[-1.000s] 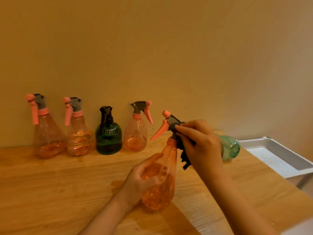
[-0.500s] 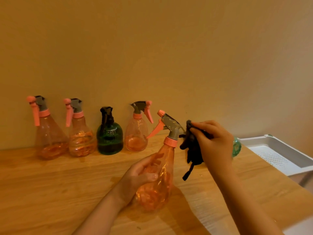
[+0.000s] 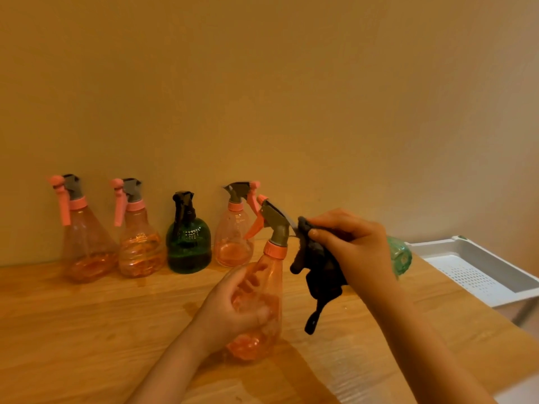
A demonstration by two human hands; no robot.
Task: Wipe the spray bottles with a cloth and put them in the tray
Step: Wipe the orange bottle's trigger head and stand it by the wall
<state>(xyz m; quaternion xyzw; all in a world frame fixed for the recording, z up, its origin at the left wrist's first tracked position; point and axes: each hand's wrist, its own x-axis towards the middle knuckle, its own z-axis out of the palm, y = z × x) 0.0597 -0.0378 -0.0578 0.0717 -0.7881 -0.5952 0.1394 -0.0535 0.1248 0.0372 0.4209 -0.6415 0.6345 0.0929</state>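
Above the wooden desk [image 3: 87, 316], the left hand [image 3: 230, 310] grips an orange spray bottle [image 3: 262, 301]; the right hand [image 3: 355, 246] pinches a dark cloth [image 3: 318, 266] against its grey nozzle.

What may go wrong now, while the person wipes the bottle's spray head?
1. The left hand alone holds the tilted bottle, which has liquid inside; it might slip or spill.
2. The cloth in the right hand rubs beside the trigger; a press could spray the table.
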